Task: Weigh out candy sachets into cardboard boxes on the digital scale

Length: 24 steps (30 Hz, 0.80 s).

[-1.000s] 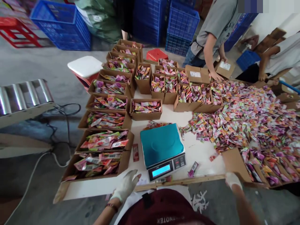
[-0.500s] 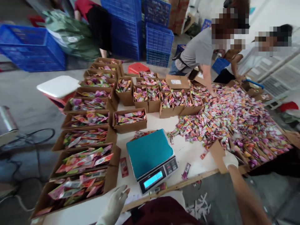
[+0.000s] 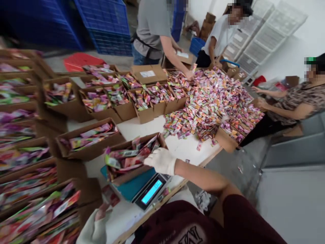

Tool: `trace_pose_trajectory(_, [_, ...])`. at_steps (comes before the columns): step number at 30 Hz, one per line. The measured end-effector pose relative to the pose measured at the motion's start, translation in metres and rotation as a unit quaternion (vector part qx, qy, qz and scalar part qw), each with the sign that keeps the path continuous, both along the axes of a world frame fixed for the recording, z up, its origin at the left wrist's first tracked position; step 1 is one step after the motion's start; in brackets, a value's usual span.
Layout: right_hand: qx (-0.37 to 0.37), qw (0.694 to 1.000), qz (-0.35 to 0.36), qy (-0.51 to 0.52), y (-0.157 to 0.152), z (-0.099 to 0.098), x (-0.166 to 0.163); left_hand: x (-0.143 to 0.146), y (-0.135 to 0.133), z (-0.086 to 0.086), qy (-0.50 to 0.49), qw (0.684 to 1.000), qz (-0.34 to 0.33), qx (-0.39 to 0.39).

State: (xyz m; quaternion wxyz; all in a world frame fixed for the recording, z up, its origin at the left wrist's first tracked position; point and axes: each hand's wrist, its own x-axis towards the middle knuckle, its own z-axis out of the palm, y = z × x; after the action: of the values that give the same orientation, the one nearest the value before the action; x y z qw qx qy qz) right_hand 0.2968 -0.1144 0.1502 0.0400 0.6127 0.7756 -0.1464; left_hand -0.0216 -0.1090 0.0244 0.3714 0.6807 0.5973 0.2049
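My right hand (image 3: 161, 161), in a white glove, grips the near right edge of an open cardboard box (image 3: 127, 177). Several small, colourful packets (image 3: 130, 158) fill this box. It is over the teal platform (image 3: 138, 185) of a digital scale, whose lit display (image 3: 152, 191) faces me; the digits are blurred. My left hand (image 3: 95, 222), gloved with bare fingertips, is low at the table's near side, holding nothing, its fingers partly extended. Near those fingertips lies a red packet (image 3: 111, 195).
Filled boxes (image 3: 88, 138) stand left and behind the scale. A large heap of loose packets (image 3: 205, 101) spreads over the right side of the white table (image 3: 154, 126). A person in grey (image 3: 152, 30) reaches into the heap; two others work farther right. A red stool (image 3: 82, 62) stands behind.
My right hand has come left from the heap's near edge, bringing the packet-filled box over the scale. My left hand has shifted slightly left and down in view. The view has turned right.
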Motion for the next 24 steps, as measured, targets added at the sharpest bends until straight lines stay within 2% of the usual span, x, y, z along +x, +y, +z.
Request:
trace_pose_trajectory(2, [-0.004, 0.996, 0.085, -0.009, 0.016, -0.014, -0.033, 0.006, -0.003, 0.014, -0.062, 0.998, 0.031, -0.007])
trace_pose_trajectory(4, [-0.010, 0.995, 0.102, -0.013, 0.022, -0.019, -0.054, 0.011, 0.001, 0.032, -0.093, 0.993, 0.068, 0.026])
trace_pose_trajectory(6, [-0.003, 0.994, 0.104, 0.017, 0.022, -0.015, -0.055, 0.013, 0.013, 0.054, -0.093, 0.988, 0.083, 0.090])
trace_pose_trajectory(8, [0.036, 0.988, 0.104, 0.107, 0.026, -0.006, -0.037, 0.013, 0.033, 0.081, -0.083, 0.981, 0.089, 0.152])
trace_pose_trajectory(10, [0.094, 0.967, 0.068, 0.225, 0.044, 0.000, -0.006, 0.013, 0.060, 0.107, -0.081, 0.974, 0.102, 0.183])
trace_pose_trajectory(11, [0.112, 0.957, 0.024, 0.266, 0.059, 0.001, 0.012, 0.014, 0.076, 0.118, -0.086, 0.973, 0.108, 0.185])
trace_pose_trajectory(13, [0.106, 0.952, -0.101, 0.268, 0.104, -0.003, 0.047, 0.022, 0.108, 0.134, -0.105, 0.975, 0.104, 0.168])
trace_pose_trajectory(15, [0.073, 0.955, -0.206, 0.199, 0.161, -0.014, 0.077, 0.038, 0.140, 0.141, -0.123, 0.978, 0.082, 0.148])
trace_pose_trajectory(16, [0.061, 0.956, -0.236, 0.164, 0.191, -0.020, 0.089, 0.049, 0.154, 0.142, -0.125, 0.980, 0.070, 0.138])
trace_pose_trajectory(20, [0.047, 0.950, -0.298, 0.082, 0.298, -0.042, 0.129, 0.101, 0.212, 0.139, -0.101, 0.988, 0.004, 0.120])
trace_pose_trajectory(22, [0.021, 0.941, -0.335, 0.045, 0.332, -0.054, 0.149, 0.129, 0.248, 0.134, -0.076, 0.990, -0.039, 0.112])
trace_pose_trajectory(24, [-0.016, 0.934, -0.356, 0.016, 0.353, -0.068, 0.169, 0.158, 0.294, 0.124, -0.033, 0.993, -0.058, 0.094])
